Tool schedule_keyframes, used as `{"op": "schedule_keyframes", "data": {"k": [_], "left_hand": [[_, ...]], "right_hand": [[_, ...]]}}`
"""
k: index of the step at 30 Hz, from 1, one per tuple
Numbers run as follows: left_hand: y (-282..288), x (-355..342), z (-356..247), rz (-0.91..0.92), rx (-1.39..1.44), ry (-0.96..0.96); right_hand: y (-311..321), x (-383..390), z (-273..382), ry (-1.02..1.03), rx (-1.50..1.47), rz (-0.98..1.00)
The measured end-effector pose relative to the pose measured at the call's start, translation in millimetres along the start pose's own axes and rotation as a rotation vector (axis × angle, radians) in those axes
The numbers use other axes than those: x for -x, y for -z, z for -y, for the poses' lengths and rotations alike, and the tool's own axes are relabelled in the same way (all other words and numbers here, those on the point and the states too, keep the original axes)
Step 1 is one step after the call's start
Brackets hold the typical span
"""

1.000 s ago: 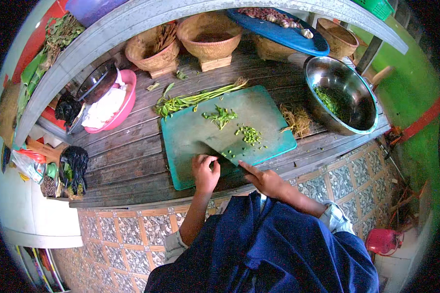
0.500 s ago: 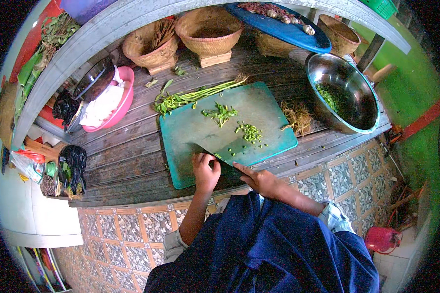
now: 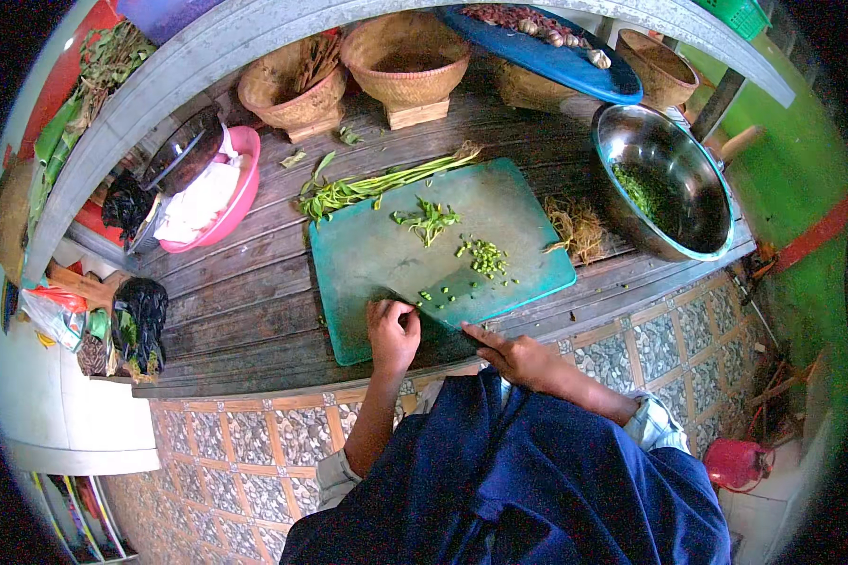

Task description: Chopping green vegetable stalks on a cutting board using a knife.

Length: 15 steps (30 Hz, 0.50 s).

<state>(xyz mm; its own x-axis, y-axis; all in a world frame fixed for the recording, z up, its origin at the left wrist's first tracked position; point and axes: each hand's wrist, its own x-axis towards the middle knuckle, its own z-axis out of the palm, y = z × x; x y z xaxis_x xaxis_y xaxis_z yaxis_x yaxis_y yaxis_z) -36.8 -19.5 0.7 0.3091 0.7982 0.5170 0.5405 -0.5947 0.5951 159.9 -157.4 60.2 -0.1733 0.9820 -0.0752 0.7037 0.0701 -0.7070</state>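
My right hand (image 3: pixel 523 361) is closed around the handle of a knife (image 3: pixel 443 325), with its index finger stretched along the top of the blade. The blade slants across the near edge of a green-rimmed chopping board (image 3: pixel 353 325). Close to the blade, my left hand (image 3: pixel 393 336) rests on the board with curled fingers pressed together; whatever they pinch is hidden. On the board lie a small pile of chopped green stems (image 3: pixel 485 256) and a heap of cut leafy pieces (image 3: pixel 430 222). Long green stalks (image 3: pixel 386 184) lie along the board's far edge.
Right of the board are a clump of trimmed roots (image 3: pixel 575 229) and a steel bowl (image 3: pixel 697 202) holding chopped greens. A pink basin (image 3: pixel 243 193) stands at left. Woven baskets (image 3: pixel 405 71) and a blue tray (image 3: pixel 537 56) with shallots and garlic line the back.
My right hand and the knife have shifted slightly to the right, and the blade lies lower and flatter. My left hand has moved a little left, with its fingers still curled.
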Motion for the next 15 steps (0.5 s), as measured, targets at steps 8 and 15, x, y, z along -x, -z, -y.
{"op": "schedule_keyframes", "data": {"k": [8, 15], "left_hand": [[-3.4, 2.2, 3.1, -0.016, 0.035, 0.008], [4.6, 8.4, 10.7, 0.052, 0.009, -0.009]], "right_hand": [[-23.3, -27.7, -12.4, 0.148, -0.026, -0.131], [-11.8, -21.5, -7.1, 0.105, -0.016, -0.097]]}}
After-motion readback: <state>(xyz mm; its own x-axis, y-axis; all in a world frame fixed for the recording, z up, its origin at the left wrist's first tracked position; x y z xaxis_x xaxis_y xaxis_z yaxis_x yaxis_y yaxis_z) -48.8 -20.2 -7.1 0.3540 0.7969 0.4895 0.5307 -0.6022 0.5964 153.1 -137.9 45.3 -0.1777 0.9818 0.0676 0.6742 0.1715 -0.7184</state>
